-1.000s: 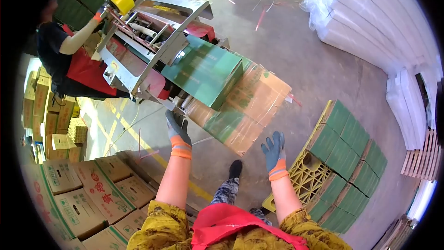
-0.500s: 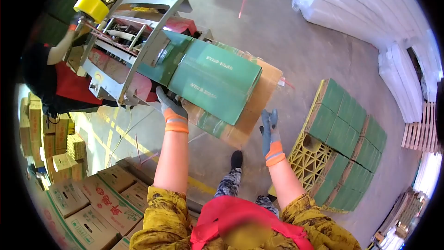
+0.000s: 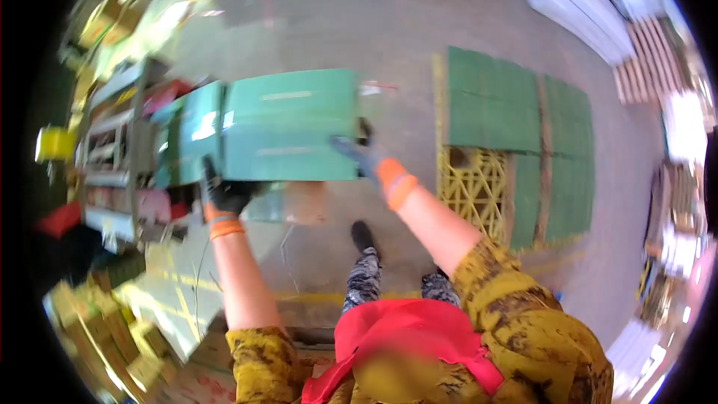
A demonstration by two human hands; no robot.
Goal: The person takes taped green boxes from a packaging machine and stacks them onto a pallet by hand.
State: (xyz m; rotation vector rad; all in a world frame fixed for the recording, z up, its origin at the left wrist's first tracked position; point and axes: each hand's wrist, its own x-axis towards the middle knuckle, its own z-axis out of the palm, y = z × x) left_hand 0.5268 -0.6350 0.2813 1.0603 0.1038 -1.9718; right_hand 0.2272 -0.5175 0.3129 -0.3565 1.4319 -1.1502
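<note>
A green carton [image 3: 292, 123] with pale print on its top extends out from the machine [image 3: 120, 153], with another green carton [image 3: 202, 123] behind it toward the machine. Wearing a grey glove with an orange cuff, my left hand [image 3: 226, 193] holds the near edge close to where the two cartons meet; its fingers are partly hidden below. At the outer near corner, my right hand [image 3: 365, 155] grips the carton, thumb on top and fingers around the end. A brown taped surface [image 3: 288, 202] shows beneath, smeared by motion.
Right of me, green cartons [image 3: 493, 97] lie on a yellow lattice pallet [image 3: 475, 187] with one open gap. A person [image 3: 67, 247] is at the far left beside the machine. Brown boxes [image 3: 105, 329] are stacked lower left; white wrapped bundles [image 3: 576, 11] stand at the back right.
My view has turned right, toward the pallet. My right hand has moved from beside the carton onto its outer corner. The carton's end no longer lines up with the brown surface beneath.
</note>
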